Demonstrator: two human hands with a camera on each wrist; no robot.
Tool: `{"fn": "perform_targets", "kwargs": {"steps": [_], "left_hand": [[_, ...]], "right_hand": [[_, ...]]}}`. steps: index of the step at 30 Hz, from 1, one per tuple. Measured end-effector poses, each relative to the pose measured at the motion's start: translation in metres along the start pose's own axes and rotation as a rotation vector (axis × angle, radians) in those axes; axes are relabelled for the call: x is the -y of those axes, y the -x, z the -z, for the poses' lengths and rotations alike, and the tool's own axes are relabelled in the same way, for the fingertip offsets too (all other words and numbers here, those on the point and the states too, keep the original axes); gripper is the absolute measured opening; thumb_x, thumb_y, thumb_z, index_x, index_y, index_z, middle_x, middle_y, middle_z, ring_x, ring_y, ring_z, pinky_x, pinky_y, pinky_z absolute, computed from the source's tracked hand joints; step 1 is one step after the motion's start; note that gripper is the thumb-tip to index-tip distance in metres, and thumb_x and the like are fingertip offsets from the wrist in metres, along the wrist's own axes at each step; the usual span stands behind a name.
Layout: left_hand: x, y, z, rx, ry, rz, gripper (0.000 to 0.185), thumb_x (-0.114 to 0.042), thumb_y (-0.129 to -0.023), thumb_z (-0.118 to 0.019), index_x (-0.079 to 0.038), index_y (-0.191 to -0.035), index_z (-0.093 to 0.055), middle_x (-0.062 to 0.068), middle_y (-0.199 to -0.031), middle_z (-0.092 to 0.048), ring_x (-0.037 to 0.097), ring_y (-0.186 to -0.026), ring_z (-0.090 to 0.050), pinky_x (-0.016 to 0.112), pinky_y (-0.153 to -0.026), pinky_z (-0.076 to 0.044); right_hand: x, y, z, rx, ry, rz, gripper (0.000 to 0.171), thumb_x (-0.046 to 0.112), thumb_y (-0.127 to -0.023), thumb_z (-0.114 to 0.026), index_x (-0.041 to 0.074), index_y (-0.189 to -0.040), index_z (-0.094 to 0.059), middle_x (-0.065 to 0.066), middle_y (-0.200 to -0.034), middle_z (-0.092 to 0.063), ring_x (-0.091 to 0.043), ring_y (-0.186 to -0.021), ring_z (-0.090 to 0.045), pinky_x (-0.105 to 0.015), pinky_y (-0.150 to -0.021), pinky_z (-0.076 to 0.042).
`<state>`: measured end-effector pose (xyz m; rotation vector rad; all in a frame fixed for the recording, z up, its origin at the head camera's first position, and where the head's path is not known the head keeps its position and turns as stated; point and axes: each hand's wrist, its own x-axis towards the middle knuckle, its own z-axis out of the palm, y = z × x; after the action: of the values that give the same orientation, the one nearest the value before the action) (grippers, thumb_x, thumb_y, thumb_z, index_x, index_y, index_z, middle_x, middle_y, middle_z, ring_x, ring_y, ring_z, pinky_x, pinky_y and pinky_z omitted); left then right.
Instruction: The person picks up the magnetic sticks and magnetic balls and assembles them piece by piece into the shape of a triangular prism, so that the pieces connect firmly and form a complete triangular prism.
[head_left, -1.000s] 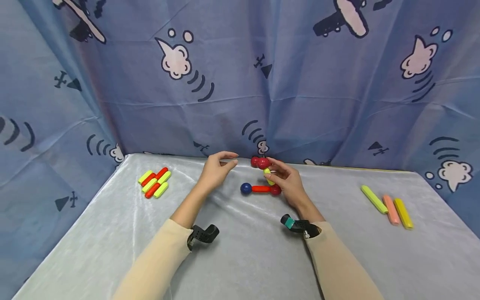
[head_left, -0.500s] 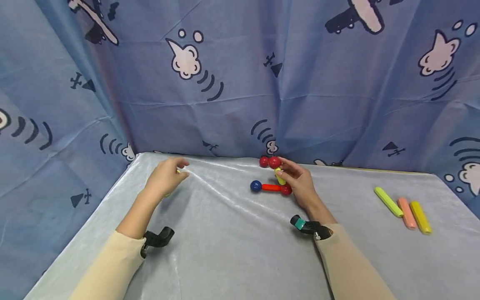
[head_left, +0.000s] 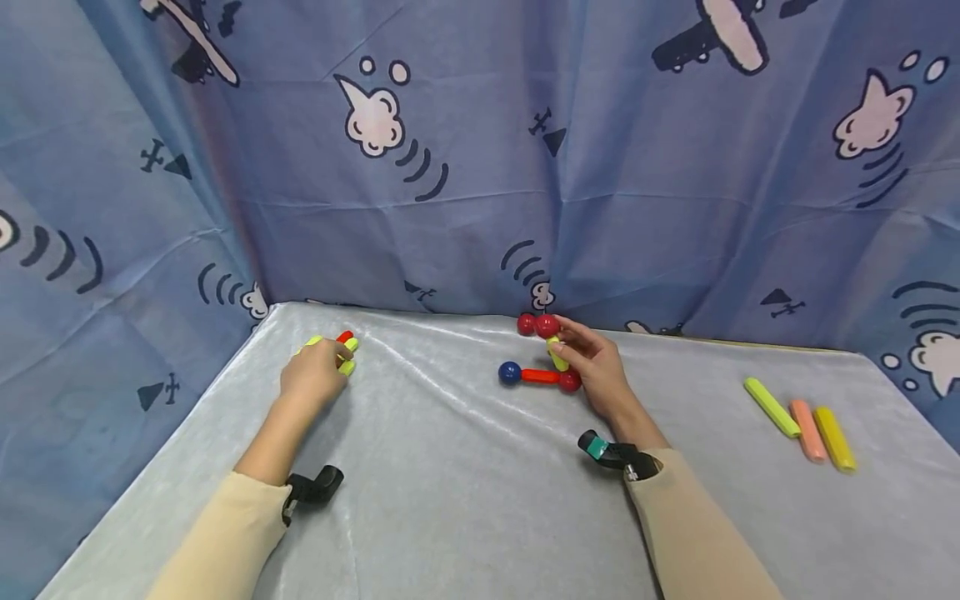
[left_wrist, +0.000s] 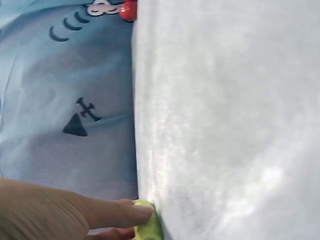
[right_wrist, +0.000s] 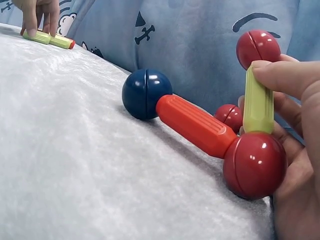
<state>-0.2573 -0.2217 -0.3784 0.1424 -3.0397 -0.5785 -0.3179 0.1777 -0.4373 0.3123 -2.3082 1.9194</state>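
Observation:
My right hand (head_left: 598,367) pinches a short yellow-green magnetic rod (right_wrist: 259,100) that stands upright between two red balls. Its lower red ball (right_wrist: 255,165) also joins a red rod (right_wrist: 195,125), which lies on the cloth and ends in a blue ball (right_wrist: 146,94). The upper red ball (head_left: 547,325) tops the upright rod. Another red ball (head_left: 526,323) sits behind, near the curtain. At the left, my left hand (head_left: 311,372) reaches down over a group of short red and yellow-green rods, partly hiding them. Its thumb and fingers pinch one yellow-green rod (left_wrist: 148,222).
On the right lie three longer sticks: a yellow-green stick (head_left: 771,407), an orange-pink stick (head_left: 807,430) and a yellow stick (head_left: 835,439). A blue patterned curtain (head_left: 465,167) rises behind the pale cloth-covered table (head_left: 450,500).
My left hand has moved from the middle out to the left and down onto the short rods. My right hand keeps its grip on the upright rod.

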Motion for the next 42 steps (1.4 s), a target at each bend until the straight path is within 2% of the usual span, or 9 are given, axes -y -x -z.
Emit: {"fn": "perform_targets", "kwargs": {"steps": [7,11,14,17,20,25,30,34,42], "left_hand": [[-0.006,-0.003,-0.008,-0.050,-0.033,-0.027,0.035,-0.004,-0.085,-0.057,-0.006,-0.115,-0.073,0.024,-0.115,-0.072,0.046,-0.099,-0.069,0.057,-0.070,-0.055],[-0.019,-0.007,-0.008,-0.061,0.060,-0.113,0.033,-0.002,-0.084,-0.062,-0.002,-0.115,-0.072,0.023,-0.110,-0.074,0.043,-0.102,-0.069,0.055,-0.079,-0.055],[-0.038,-0.010,-0.009,-0.012,0.176,-0.168,0.034,-0.002,-0.087,-0.066,0.001,-0.120,-0.070,0.023,-0.112,-0.074,0.041,-0.110,-0.068,0.052,-0.092,-0.053],[-0.063,-0.015,-0.012,0.043,0.301,-0.176,0.035,-0.003,-0.089,-0.069,0.001,-0.124,-0.068,0.023,-0.117,-0.073,0.039,-0.115,-0.066,0.049,-0.097,-0.053],[-0.088,-0.020,-0.018,0.082,0.409,-0.198,0.034,-0.004,-0.091,-0.071,-0.001,-0.125,-0.068,0.021,-0.119,-0.072,0.035,-0.113,-0.068,0.045,-0.095,-0.055],[-0.128,-0.025,-0.037,0.120,0.605,-0.301,0.034,-0.004,-0.092,-0.071,-0.005,-0.126,-0.068,0.016,-0.121,-0.071,0.031,-0.105,-0.072,0.035,-0.086,-0.061],[-0.158,-0.024,-0.059,0.123,0.776,-0.338,0.033,-0.001,-0.092,-0.070,-0.003,-0.125,-0.068,0.017,-0.117,-0.072,0.029,-0.100,-0.074,0.030,-0.080,-0.062],[-0.169,-0.022,-0.073,0.099,0.828,-0.331,0.033,-0.003,-0.092,-0.071,-0.005,-0.125,-0.069,0.016,-0.116,-0.072,0.029,-0.099,-0.074,0.030,-0.079,-0.062],[-0.173,-0.023,-0.086,0.057,0.861,-0.347,0.033,-0.003,-0.091,-0.072,-0.007,-0.124,-0.070,0.015,-0.117,-0.073,0.030,-0.100,-0.073,0.032,-0.083,-0.062]], "right_hand": [[0.001,0.001,0.001,0.007,-0.007,-0.002,0.049,0.014,-0.096,-0.069,0.010,-0.143,-0.058,0.013,-0.103,-0.062,-0.006,-0.099,-0.058,-0.012,-0.085,-0.050],[0.002,0.001,0.001,0.016,-0.009,-0.007,0.049,0.016,-0.096,-0.069,0.011,-0.143,-0.058,0.013,-0.104,-0.063,-0.007,-0.101,-0.057,-0.013,-0.085,-0.050],[0.003,0.002,0.001,0.015,-0.009,-0.003,0.049,0.014,-0.096,-0.069,0.010,-0.143,-0.057,0.014,-0.103,-0.063,-0.007,-0.100,-0.058,-0.013,-0.084,-0.050],[0.003,0.002,0.003,0.014,-0.015,0.002,0.049,0.013,-0.096,-0.069,0.009,-0.143,-0.057,0.014,-0.102,-0.063,-0.007,-0.099,-0.058,-0.013,-0.084,-0.051],[0.003,0.003,0.003,0.017,-0.022,-0.005,0.049,0.013,-0.096,-0.069,0.009,-0.143,-0.057,0.014,-0.101,-0.063,-0.007,-0.099,-0.058,-0.013,-0.083,-0.051],[0.003,0.002,0.002,0.018,-0.053,-0.023,0.050,0.012,-0.095,-0.069,0.007,-0.143,-0.056,0.014,-0.101,-0.063,-0.008,-0.098,-0.057,-0.013,-0.082,-0.051],[0.004,0.002,-0.001,0.023,-0.082,-0.045,0.050,0.012,-0.095,-0.069,0.007,-0.143,-0.057,0.012,-0.102,-0.063,-0.009,-0.099,-0.057,-0.014,-0.082,-0.052],[0.003,0.001,-0.002,0.021,-0.089,-0.039,0.050,0.012,-0.095,-0.070,0.007,-0.143,-0.057,0.010,-0.102,-0.063,-0.010,-0.099,-0.057,-0.014,-0.082,-0.053],[0.002,0.002,-0.001,0.009,-0.086,-0.035,0.049,0.011,-0.094,-0.070,0.008,-0.142,-0.058,0.011,-0.101,-0.064,-0.010,-0.099,-0.058,-0.014,-0.083,-0.054]]}}
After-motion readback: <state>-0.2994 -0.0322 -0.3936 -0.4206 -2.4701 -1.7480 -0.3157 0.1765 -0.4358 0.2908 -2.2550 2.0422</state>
